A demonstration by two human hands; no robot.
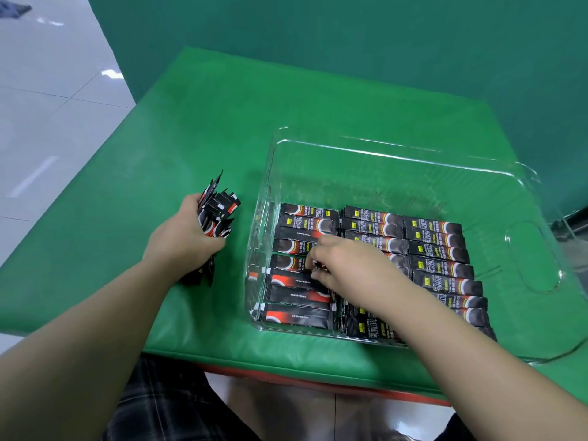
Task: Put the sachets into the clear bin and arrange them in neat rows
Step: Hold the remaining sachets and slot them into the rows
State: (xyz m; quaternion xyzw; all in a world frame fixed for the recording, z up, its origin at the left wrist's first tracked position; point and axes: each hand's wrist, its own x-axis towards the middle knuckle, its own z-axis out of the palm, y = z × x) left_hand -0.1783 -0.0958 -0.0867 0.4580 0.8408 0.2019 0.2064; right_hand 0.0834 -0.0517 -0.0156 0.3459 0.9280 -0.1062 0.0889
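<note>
The sachets [375, 224] lie in rows inside the clear bin [397, 154]. Left of the bin, the left hand [181, 237] grips a bundle of sachets [216, 211]. The right hand [337, 262], inside the bin, pinches one sachet's end. They look light, thin, slippery: best taken by the ends.

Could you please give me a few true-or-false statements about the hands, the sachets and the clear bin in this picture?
1. The left hand grips a bundle of black-and-red sachets outside the bin. True.
2. The clear plastic bin is filled to its far wall. False: the far part of its floor is bare.
3. The right hand is inside the bin, at the leftmost column of sachets. True.
4. The bin stands on a white cloth. False: it stands on a green mat.
</note>
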